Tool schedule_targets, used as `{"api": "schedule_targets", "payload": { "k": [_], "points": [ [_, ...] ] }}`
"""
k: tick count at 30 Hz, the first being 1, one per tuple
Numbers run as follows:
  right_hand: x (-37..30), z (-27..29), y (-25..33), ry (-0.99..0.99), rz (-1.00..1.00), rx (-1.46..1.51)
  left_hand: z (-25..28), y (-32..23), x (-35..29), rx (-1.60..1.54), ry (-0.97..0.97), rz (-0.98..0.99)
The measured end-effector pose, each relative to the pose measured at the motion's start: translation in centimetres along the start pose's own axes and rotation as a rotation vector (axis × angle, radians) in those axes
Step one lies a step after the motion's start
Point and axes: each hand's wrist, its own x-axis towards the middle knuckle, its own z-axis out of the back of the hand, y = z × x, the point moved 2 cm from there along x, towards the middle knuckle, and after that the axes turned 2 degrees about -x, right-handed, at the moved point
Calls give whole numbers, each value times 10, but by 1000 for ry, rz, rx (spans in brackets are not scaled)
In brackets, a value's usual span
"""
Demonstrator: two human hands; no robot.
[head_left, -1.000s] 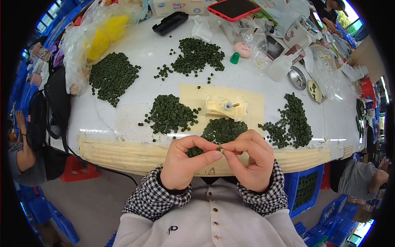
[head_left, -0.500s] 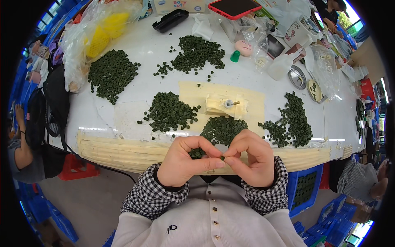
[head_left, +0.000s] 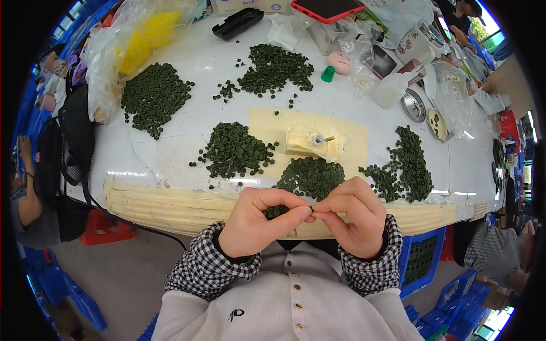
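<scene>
My left hand (head_left: 250,223) and my right hand (head_left: 359,220) meet at the table's near edge, thumbs and forefingers pinched together. Between the fingertips is a tiny dark piece (head_left: 311,209), mostly covered; it looks like the small dark green rings heaped around. Just beyond my hands lies a heap of green rings (head_left: 311,177), partly hidden by my fingers. Behind it a cream-taped block (head_left: 301,143) carries an upright metal pin (head_left: 326,140). Another ring heap (head_left: 234,150) sits to the left, and a longer one (head_left: 413,165) to the right.
More ring heaps lie farther back at left (head_left: 154,98) and centre (head_left: 275,69). Plastic bags (head_left: 105,68), a red-edged device (head_left: 329,8), a mug (head_left: 418,45) and a round tin (head_left: 413,105) crowd the far side. A blue crate (head_left: 422,262) stands below at right.
The fingertips have moved slightly, with the right fingers drawn a little up and right. Both hands stay pinched together. The heaps look the same.
</scene>
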Motion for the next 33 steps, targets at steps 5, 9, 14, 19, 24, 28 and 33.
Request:
{"api": "schedule_targets", "payload": {
  "k": [5, 9, 14, 19, 24, 28, 33],
  "points": [
    [-2, -2, -1, 20, -106, 122, 0, 1, -1, 5, -21, -3],
    [-5, -5, -6, 39, -279, 309, -1, 0, -3, -2, -43, 37],
    [-5, -8, -8, 61, -328, 376, -1, 2, -2, 74, -100, -23],
    [-10, -15, -8, 45, -483, 597, 0, 2, -3, 160, -97, -111],
    [-10, -17, -10, 56, -442, 585, -1, 5, -5, 60, -120, -80],
    [-4, -11, -4, -27, -450, 376, 12, 5, -10, -324, -230, 154],
    [-2, -7, -6, 16, -285, -14, 29, -4, -13, -687, -427, 149]
  ]
}}
